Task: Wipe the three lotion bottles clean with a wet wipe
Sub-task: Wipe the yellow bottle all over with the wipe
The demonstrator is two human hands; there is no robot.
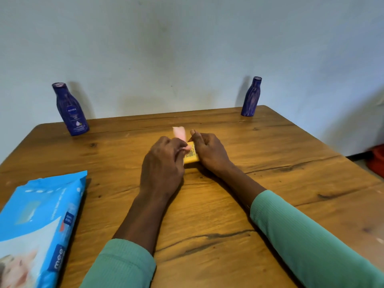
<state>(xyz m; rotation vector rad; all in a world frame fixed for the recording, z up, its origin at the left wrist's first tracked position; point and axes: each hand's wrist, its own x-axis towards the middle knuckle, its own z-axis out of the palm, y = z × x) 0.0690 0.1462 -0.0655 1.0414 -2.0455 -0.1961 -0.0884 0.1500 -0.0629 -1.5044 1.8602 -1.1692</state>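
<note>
the step in hand looks like wiping the first of three: a small yellow bottle (191,155) lies on its side at the middle of the wooden table (291,163), gripped from the 3 o'clock side by the curled right hand (209,150), while the left hand (164,165) pinches a pale pink wet wipe (179,132) against its upper end. the blue nivea bottle (71,113) stands upright at 10 o'clock and the second blue bottle (251,98) at 1 o'clock, both well apart from the hands and apparently untouched. the wipes pack (39,221) lies at 8 o'clock. next, i judge, the yellow bottle needs turning so the wipe reaches its hidden faces.
</note>
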